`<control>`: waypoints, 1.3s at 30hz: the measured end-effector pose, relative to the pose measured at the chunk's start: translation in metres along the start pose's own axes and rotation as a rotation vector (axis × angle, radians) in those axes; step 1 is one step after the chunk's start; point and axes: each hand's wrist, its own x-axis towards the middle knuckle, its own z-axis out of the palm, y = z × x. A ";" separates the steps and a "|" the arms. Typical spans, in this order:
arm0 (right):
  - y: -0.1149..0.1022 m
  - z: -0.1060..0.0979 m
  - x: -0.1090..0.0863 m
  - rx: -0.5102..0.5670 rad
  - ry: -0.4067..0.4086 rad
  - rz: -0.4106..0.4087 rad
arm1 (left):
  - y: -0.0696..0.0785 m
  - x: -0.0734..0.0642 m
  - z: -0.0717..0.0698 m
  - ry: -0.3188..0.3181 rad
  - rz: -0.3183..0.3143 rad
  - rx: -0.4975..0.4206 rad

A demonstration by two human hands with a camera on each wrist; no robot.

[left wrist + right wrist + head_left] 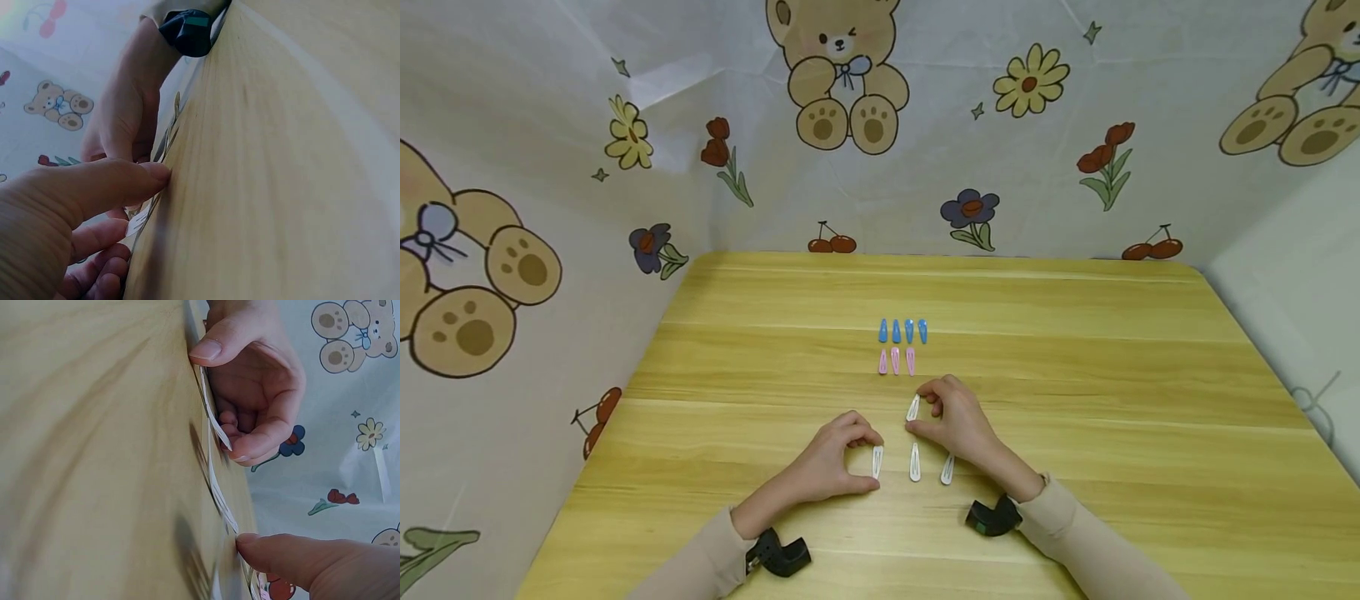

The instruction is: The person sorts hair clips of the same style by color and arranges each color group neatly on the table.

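Note:
My left hand (837,463) pinches a white snap hair clip (877,462) end to end between thumb and fingertips, low over the wooden table. Just up and to the right, my right hand (961,427) holds a second white snap clip (913,407) the same way. Between my wrists lie two more white clips: one upright (914,462) in the head view, and a slanted one (947,469) partly under the right hand. In the right wrist view, the left thumb (209,350) and a fingertip touch opposite ends of the left clip (215,419).
Beyond the hands, three pink clips (895,361) stand in a row, with several blue clips (909,331) in another row behind them. Wood-grain table (1112,375) extends to both sides. A bear-printed cloth (925,183) rises at the back and left.

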 end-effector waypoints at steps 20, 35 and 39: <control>-0.006 -0.015 0.022 0.198 -0.192 0.085 | 0.007 0.051 -0.037 0.019 -0.107 -0.116; -0.018 -0.011 0.045 0.187 -0.311 0.070 | -0.015 0.078 -0.024 0.074 -0.159 -0.080; -0.019 -0.010 0.048 0.171 -0.319 0.054 | -0.018 0.078 -0.023 0.083 -0.154 -0.058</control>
